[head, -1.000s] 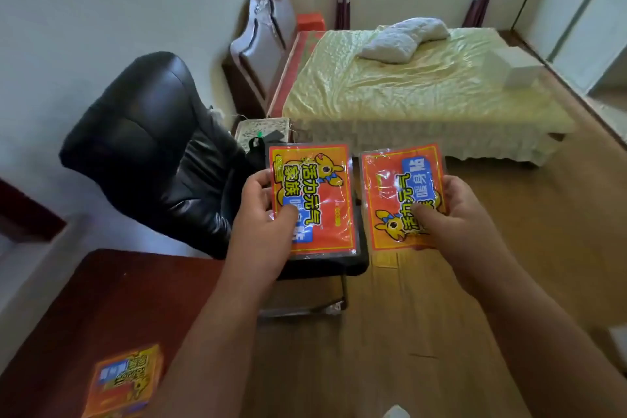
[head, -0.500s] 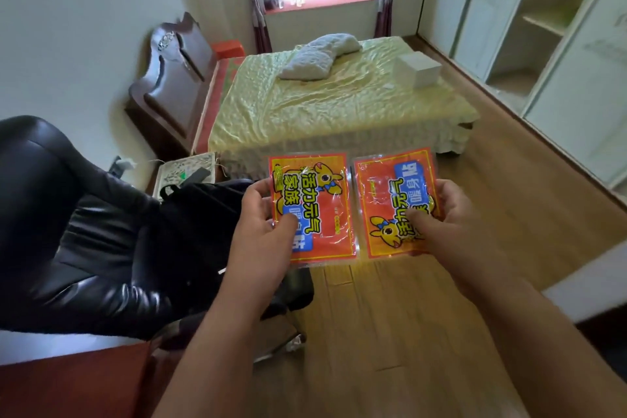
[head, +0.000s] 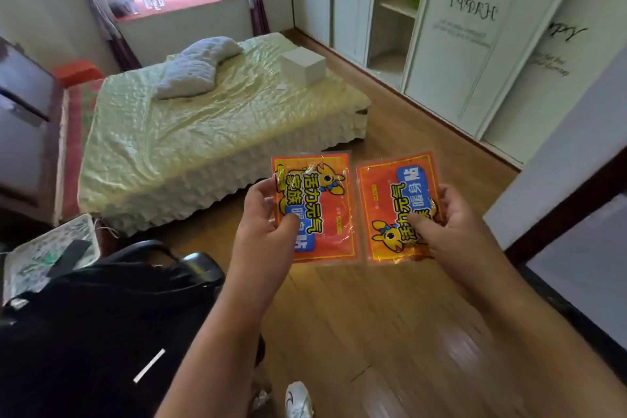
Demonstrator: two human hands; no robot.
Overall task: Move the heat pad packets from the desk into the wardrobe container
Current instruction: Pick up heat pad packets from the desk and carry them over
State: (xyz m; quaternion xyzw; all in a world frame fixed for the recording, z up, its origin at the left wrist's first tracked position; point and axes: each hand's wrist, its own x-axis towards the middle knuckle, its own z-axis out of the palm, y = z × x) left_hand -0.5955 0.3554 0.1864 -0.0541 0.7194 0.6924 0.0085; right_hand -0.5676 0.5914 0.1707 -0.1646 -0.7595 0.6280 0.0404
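My left hand [head: 263, 227] pinches an orange heat pad packet [head: 322, 200] with yellow lettering, thumb on its front face. Beside it, my right hand [head: 448, 231] holds a second orange packet [head: 383, 200], printed upside down from where I look. Both packets are held out flat above the wooden floor, a small gap between them. The white wardrobe [head: 458, 30] stands at the right with one open section showing bare shelves [head: 400, 7]. No container is visible inside it.
A bed [head: 210, 119] with a pale yellow cover, a grey pillow and a white box [head: 303, 64] fills the middle. A black chair [head: 101, 326] sits at lower left. A dark-framed panel [head: 559, 187] stands at the right. My white shoe [head: 298, 399] shows below.
The view has swung right, away from the desk and chair; the wardrobe now fills the right side. Both hands keep the same hold on the two packets.
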